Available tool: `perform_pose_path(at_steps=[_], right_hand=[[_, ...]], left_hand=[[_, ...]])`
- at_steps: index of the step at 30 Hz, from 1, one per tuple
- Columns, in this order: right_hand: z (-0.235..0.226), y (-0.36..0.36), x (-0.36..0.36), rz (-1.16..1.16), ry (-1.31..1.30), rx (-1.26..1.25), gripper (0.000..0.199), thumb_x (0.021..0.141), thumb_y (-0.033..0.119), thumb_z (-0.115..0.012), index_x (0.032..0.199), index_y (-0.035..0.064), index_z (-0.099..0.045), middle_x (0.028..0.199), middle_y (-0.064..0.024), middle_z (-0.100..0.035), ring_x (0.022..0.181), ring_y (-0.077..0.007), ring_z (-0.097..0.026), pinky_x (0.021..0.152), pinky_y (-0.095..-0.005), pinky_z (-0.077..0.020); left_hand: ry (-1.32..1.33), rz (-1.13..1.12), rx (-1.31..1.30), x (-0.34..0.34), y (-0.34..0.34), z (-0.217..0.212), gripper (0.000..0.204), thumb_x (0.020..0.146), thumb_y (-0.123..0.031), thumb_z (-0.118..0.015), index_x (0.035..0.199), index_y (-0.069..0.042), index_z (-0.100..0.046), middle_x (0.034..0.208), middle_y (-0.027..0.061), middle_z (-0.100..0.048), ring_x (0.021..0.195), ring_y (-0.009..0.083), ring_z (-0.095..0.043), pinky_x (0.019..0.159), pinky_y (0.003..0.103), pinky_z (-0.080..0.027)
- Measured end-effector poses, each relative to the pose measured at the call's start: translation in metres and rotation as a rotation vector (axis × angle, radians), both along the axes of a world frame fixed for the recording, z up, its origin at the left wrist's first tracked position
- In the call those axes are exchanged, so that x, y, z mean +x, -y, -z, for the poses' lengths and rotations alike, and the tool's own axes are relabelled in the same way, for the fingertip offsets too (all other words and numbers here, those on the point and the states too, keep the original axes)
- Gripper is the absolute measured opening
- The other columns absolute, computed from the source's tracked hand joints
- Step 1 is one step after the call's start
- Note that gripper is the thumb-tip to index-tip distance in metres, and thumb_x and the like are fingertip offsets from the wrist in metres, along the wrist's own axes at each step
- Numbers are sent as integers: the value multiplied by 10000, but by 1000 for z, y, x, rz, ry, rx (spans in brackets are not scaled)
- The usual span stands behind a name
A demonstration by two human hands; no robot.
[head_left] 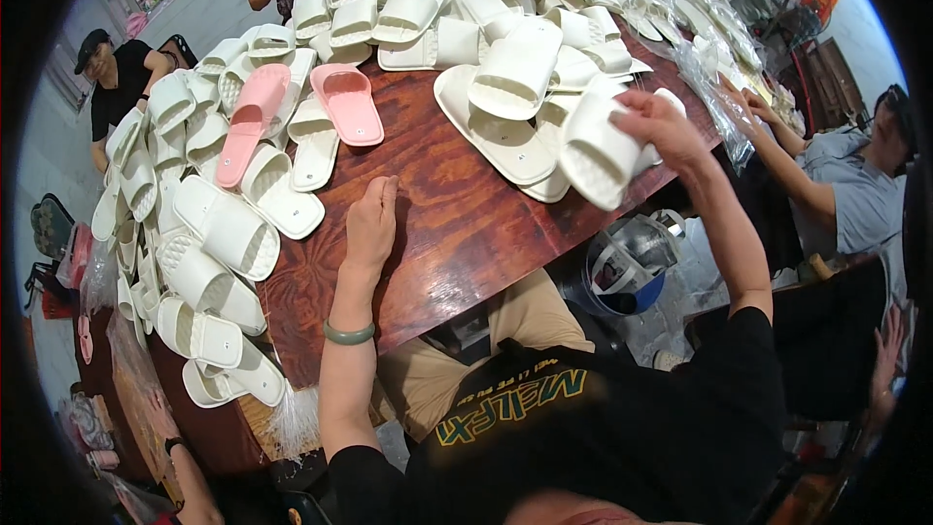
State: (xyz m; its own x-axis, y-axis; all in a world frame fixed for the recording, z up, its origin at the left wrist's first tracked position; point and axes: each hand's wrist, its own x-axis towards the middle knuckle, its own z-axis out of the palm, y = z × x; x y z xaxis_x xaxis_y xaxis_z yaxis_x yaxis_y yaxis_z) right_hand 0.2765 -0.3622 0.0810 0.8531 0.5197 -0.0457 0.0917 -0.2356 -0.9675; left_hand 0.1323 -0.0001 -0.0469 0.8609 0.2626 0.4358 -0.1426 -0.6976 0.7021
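My right hand [661, 126] grips a white slipper [599, 151] by its strap, thumb on top, tilted above the table's right side. Beneath and beside it lies a group of white slippers, one [518, 68] resting on top with its ribbed strap up. My left hand [371, 224], with a green bangle on the wrist, rests over the wooden table [437, 204]. Its fingers lie together, and I see nothing in it. Two pink slippers [348, 105] are ahead of it, one [255, 117] lying on the white pile. White slippers [228, 224] are heaped at the left.
More white slippers [416, 12] crowd the far edge. Clear plastic bags [714, 87] with slippers lie at the right. A blue bucket [622, 292] stands below the near right edge. Several other people are around the table, one person [846, 185] at the right reaching toward the bags.
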Motion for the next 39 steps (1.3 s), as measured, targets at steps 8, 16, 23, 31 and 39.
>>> perform_pose_path(at_steps=[8,16,23,31,39], right_hand=[[22,-120,-56,-363,-549,402,233,878,174,-613,1013,-12,-570,939,-56,-626,829,-97,-597,739,-241,-490],[9,-180,-76,-214,-717,713,348,912,113,-533,1197,-66,-444,1173,-169,-545,1078,-241,-568,951,-383,-491],[-2,-180,-89,-129,-847,998,359,934,66,-465,1248,-86,-380,1235,-189,-505,1129,-281,-532,995,-435,-442],[43,-171,-84,-27,-787,1066,389,961,115,-425,1300,-59,-345,1314,-181,-436,1215,-289,-445,1053,-444,-363],[87,-186,-85,47,-779,882,395,973,118,-382,1315,-54,-285,1336,-175,-396,1218,-307,-431,1058,-440,-342]], left_hand=[[-128,412,-320,-8,4,-8,216,832,-94,-625,1033,-21,-589,904,96,-653,836,203,-624,763,306,-487],[-180,787,-556,-19,20,-12,457,697,-66,-739,1116,-6,-565,1030,71,-634,938,161,-588,833,307,-482],[-275,903,-972,-24,6,-16,512,671,-83,-773,1126,10,-559,1001,56,-639,884,129,-602,789,301,-502],[-446,419,-1084,-43,-4,-38,247,837,-209,-640,1025,-49,-622,757,-46,-610,490,4,-427,429,165,-324],[-534,-87,-856,-87,-64,-16,349,836,-344,-655,612,-155,-465,514,-103,-349,395,7,-233,363,199,-152]])
